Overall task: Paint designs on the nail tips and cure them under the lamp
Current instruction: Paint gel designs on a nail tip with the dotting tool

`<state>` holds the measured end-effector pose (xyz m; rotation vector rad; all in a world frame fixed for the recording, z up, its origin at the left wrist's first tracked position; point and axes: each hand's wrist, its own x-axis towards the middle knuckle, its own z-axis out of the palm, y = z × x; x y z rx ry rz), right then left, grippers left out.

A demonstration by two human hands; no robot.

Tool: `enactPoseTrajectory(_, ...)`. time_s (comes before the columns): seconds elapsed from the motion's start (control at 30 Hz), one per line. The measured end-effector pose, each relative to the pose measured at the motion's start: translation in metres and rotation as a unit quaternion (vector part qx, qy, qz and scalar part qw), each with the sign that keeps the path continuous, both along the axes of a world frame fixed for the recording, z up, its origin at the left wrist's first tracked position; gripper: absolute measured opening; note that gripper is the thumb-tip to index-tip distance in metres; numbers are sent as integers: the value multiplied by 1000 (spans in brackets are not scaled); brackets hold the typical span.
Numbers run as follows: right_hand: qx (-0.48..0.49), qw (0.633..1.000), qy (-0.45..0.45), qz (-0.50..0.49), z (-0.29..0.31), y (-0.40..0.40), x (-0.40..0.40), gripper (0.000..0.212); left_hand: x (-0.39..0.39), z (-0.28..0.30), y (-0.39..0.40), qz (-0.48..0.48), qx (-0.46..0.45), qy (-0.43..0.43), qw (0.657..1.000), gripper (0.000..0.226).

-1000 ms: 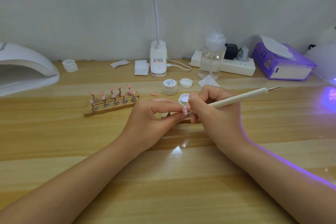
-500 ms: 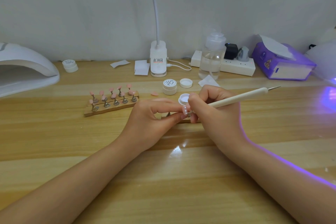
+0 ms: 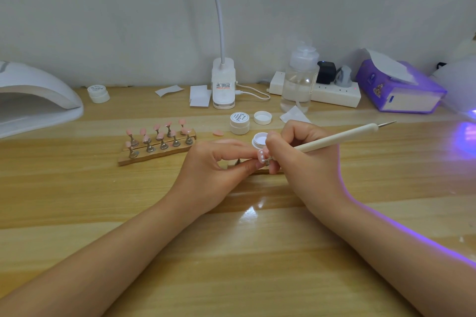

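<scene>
Left hand (image 3: 213, 170) pinches the stand under one pink nail tip (image 3: 261, 156) bearing white dots. Right hand (image 3: 306, 159) grips one dotting pen (image 3: 334, 139), its working end at that tip. Just behind: one open gel pot (image 3: 259, 140). Further back: one wooden holder (image 3: 157, 148) carrying ten pink tips, one loose tip (image 3: 218, 133), one closed pot (image 3: 239, 123), one loose lid (image 3: 262, 117). Far left: one white curing lamp (image 3: 33, 100).
</scene>
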<state>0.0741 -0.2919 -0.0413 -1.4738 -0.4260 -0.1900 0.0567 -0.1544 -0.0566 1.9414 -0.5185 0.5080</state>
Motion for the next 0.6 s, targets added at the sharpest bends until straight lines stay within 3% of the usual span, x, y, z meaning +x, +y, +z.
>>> enactPoseTrajectory(0.6, 6, 1000, -8, 3, -1, 0, 1, 38, -1, 1, -1, -3, -1, 5, 1000, 21)
